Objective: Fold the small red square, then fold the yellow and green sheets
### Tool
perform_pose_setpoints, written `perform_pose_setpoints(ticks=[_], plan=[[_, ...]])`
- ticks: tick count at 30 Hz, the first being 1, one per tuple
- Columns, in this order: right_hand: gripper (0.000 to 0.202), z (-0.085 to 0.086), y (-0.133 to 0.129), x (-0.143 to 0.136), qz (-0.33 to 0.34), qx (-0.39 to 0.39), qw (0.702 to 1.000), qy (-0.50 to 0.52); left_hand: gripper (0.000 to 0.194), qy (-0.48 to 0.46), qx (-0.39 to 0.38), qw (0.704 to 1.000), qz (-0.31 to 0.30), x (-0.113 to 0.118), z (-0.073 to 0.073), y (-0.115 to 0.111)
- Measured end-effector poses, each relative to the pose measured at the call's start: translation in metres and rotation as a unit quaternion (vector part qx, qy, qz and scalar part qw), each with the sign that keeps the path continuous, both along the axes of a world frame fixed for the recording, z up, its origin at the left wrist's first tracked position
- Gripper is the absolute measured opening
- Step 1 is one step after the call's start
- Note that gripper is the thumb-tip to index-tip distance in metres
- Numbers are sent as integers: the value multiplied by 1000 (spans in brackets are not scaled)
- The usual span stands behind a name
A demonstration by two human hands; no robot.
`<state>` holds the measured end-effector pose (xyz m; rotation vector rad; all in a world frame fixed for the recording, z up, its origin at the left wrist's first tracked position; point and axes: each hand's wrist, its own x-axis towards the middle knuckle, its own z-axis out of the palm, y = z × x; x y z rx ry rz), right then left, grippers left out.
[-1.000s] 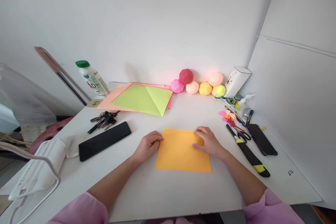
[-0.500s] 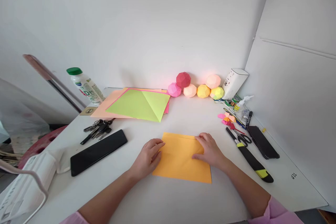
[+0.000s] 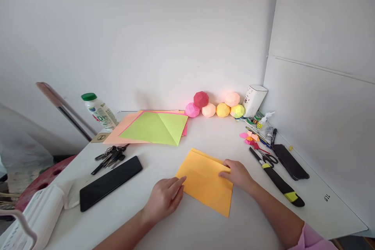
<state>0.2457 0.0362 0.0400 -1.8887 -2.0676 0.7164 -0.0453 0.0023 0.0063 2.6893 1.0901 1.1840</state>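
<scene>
A folded orange sheet of paper (image 3: 205,183) lies at an angle on the white table, its layers slightly offset along the far edge. My right hand (image 3: 238,175) pinches its right side, thumb on top and fingers at the far right corner. My left hand (image 3: 165,198) is at the near left corner, the index fingertip resting on the paper. The left thumb is apart from that finger, just off the near edge, and the other fingers are partly curled.
Green paper (image 3: 149,129) tops a stack of coloured sheets. Faceted paper balls (image 3: 201,99) stand by the wall. Keys (image 3: 109,158), a black phone (image 3: 111,183) and a bottle (image 3: 101,112) are left; scissors (image 3: 269,159), a black-and-yellow knife (image 3: 278,181) and a dark phone-shaped object (image 3: 290,161) are right.
The orange paper has turned clockwise, its near right corner swinging toward me. My left hand has shifted nearer to me along its edge; my right hand stays on the right side. The view has tilted slightly.
</scene>
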Motion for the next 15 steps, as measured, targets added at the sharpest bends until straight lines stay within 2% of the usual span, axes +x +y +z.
perform_pose_setpoints(ticks=[2,4,5,7,9,11,12,15], plan=[[15,4,-2,1,-27,-19,999,23,32,-4,-9,1000,-7,2,0,-4],[15,10,-6,-1,-51,-71,989,119,40,-17,-35,999,-21,4,1,-9],[17,13,-9,-3,-60,-103,974,191,46,-25,-60,997,-32,6,1,-12],[23,17,-17,-10,-52,-152,924,346,63,-44,-135,988,-62,10,0,-19],[35,20,-29,-21,11,-172,871,461,88,-72,-210,971,-91,15,-2,-25],[51,19,-43,-33,123,-200,820,521,101,-116,-268,949,-122,22,-5,-29],[56,17,-49,-38,181,-211,807,521,96,-142,-299,933,-138,25,-6,-30],[59,8,-63,-49,292,-199,804,478,46,-213,-399,879,-147,32,-8,-27]])
